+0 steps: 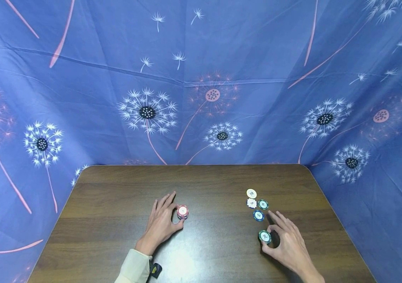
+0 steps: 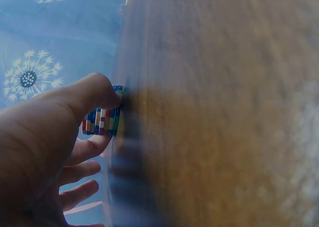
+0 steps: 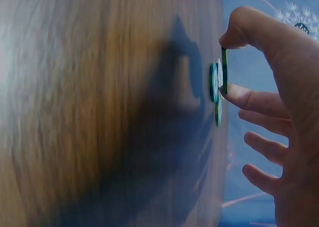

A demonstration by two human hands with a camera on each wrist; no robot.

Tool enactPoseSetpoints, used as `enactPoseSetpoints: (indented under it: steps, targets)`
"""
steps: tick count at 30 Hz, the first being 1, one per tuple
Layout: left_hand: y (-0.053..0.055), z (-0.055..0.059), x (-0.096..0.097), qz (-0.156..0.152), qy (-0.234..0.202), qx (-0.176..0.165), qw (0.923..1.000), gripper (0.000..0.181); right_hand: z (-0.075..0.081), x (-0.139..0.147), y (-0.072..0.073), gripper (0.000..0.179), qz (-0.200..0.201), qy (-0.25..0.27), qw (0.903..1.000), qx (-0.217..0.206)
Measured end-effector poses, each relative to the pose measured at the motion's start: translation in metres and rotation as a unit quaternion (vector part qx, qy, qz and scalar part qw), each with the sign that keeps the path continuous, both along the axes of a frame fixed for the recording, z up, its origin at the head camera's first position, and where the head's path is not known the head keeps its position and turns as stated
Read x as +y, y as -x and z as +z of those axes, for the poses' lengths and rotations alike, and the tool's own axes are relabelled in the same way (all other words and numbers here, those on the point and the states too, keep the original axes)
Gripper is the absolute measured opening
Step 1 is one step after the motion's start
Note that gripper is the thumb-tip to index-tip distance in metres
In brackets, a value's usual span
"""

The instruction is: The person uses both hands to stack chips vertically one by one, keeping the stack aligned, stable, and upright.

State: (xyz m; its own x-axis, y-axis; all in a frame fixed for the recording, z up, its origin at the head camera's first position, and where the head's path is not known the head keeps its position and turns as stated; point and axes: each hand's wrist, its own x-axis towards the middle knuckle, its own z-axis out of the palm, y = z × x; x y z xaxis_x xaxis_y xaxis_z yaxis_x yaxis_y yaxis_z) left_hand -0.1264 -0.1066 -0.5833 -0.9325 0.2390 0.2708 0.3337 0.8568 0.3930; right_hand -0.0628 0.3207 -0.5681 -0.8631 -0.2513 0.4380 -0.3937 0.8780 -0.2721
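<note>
My left hand (image 1: 162,221) pinches a stack of poker chips (image 1: 182,211) between thumb and forefinger, a red-edged chip on top. In the left wrist view the stack (image 2: 102,118) shows several layers of mixed colours close against the table. At the right, my right hand (image 1: 287,241) pinches a green poker chip (image 1: 265,236) by its edges between thumb and forefinger. That green chip (image 3: 225,70) appears raised above the table in the right wrist view, with the other fingers spread. Just beyond lie loose chips: a blue one (image 1: 258,215), another green one (image 1: 263,204), a white one (image 1: 252,203) and a yellowish one (image 1: 252,193).
Both hands work over a brown wooden table (image 1: 215,181) with rounded far corners. A blue cloth with dandelion prints (image 1: 186,98) hangs behind it and along both sides. A dark strap (image 1: 155,270) shows at the left sleeve (image 1: 135,267).
</note>
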Motion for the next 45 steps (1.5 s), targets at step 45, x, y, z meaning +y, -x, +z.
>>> enactPoseSetpoints:
  steps: [45]
  targets:
    - [0.000,0.002,-0.001,-0.003,0.018,0.012,0.9998,0.045,0.025,-0.187,0.097,0.034,0.234,-0.058,0.9688,-0.056]
